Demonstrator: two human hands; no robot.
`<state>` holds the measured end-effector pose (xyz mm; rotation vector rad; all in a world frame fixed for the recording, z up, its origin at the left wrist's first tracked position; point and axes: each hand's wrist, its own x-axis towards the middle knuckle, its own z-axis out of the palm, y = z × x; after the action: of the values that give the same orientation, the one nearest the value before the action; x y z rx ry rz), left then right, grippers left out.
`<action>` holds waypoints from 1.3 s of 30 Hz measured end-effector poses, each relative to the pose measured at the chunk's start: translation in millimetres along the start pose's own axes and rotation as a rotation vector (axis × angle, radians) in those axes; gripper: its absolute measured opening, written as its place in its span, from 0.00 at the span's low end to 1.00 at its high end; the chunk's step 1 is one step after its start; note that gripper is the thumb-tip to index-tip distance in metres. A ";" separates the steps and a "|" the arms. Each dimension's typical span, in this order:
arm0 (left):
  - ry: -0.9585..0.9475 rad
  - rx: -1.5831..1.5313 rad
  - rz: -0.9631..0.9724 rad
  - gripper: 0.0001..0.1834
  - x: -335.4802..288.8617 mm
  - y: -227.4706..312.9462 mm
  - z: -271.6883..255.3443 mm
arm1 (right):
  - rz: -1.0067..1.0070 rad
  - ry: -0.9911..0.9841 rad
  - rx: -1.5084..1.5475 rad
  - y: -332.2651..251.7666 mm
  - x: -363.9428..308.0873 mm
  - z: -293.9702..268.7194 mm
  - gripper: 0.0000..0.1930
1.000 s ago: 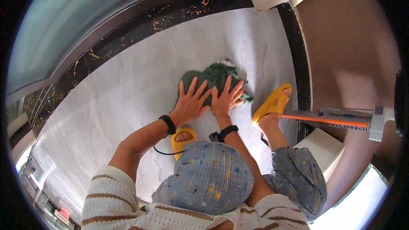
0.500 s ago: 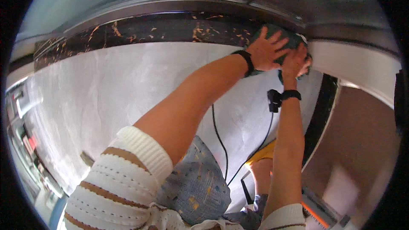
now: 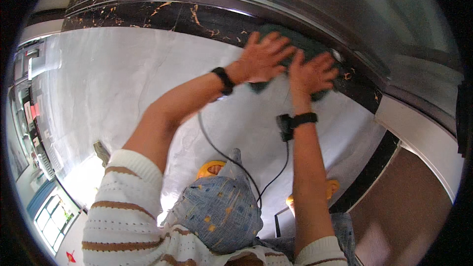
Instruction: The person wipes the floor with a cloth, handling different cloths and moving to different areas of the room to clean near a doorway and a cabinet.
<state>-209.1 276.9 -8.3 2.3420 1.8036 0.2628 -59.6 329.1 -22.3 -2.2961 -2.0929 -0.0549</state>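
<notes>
A dark green cloth (image 3: 304, 44) lies over the black marble-patterned strip (image 3: 148, 16) at the far edge of the pale grey floor. My left hand (image 3: 263, 56) rests on the cloth's left part, its fingers spread. On the right part lies my right hand (image 3: 311, 73), fingers also stretched out and apart. Both hands press flat with the cloth beneath them, and neither is wrapped round it. Black bands circle both wrists, and a small black device (image 3: 284, 127) sits by the right one. Parts of the cloth are hidden under the hands.
A glossy dark panel (image 3: 315, 0) rises behind the strip. On the right, a white ledge (image 3: 419, 138) meets it at a corner, beside a brown surface (image 3: 409, 197). Black cable (image 3: 221, 152) hangs before my knees. Yellow slippers (image 3: 212, 168) are on my feet.
Both hands and the cloth have moved left along the strip, away from the corner. My right hand, bent at the cloth's edge before, now lies with fingers spread. The view has shifted too.
</notes>
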 end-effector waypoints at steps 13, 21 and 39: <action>0.093 0.304 -0.684 0.33 -287.9 -121.2 -21.4 | -1.036 -0.156 0.518 -230.5 -151.9 -18.3 0.29; 0.031 0.210 -0.535 0.28 -216.2 -68.0 -12.0 | -0.807 -0.144 0.509 -133.3 -129.7 -17.3 0.24; 0.056 -0.064 0.198 0.26 2.1 172.0 54.4 | -0.156 -0.016 0.115 204.6 -68.6 4.7 0.29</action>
<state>-34.2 234.1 -19.1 2.4924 1.5618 0.4100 137.8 242.2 -30.7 -2.0731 -2.2165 0.0786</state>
